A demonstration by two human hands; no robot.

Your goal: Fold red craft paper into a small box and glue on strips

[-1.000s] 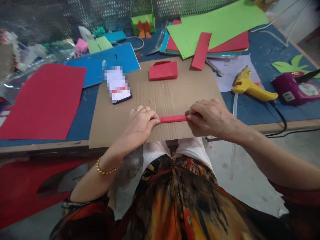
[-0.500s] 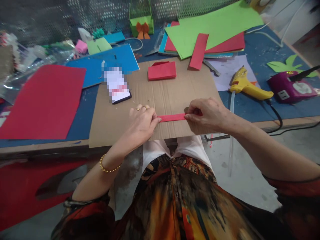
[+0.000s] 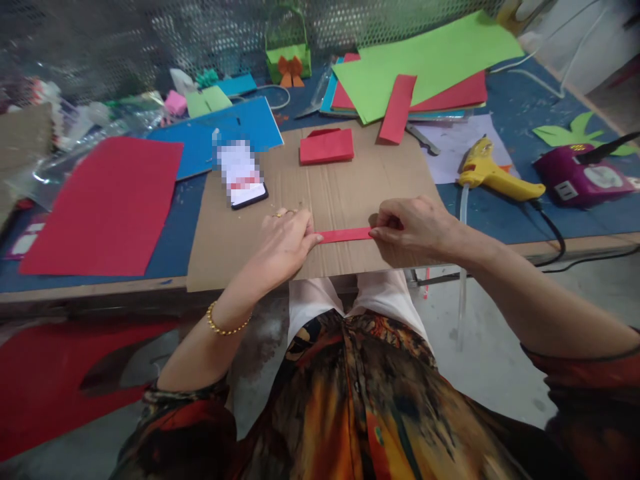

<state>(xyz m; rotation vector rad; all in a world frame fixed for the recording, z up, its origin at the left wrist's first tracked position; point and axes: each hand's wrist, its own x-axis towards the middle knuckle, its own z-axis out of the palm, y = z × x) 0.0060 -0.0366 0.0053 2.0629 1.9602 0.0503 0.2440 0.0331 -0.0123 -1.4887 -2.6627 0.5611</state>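
A narrow red strip point(image 3: 346, 235) stretches between my two hands, low over the front part of a brown cardboard sheet point(image 3: 240, 247). Its left end is pinched by my left hand point(image 3: 290, 241), with thumb and fingers pressed together. At the right end, my right hand point(image 3: 413, 227) grips the strip between thumb and curled fingers. Behind the strip lies a folded red piece point(image 3: 327, 147) on the cardboard. Another red piece point(image 3: 397, 110) rests partly on a green sheet point(image 3: 425, 60). A phone point(image 3: 243, 177) lies near the cardboard's left edge.
On the right are a yellow glue gun point(image 3: 495, 175), a purple power box point(image 3: 583, 173) and scissors point(image 3: 423, 140). A large red sheet point(image 3: 107, 207) and a blue sheet point(image 3: 200, 143) lie left. A green basket point(image 3: 287, 60) with an orange bow stands behind.
The view has shifted slightly, so the left side of the table appears farther right. Both hands keep the same grip on the strip.
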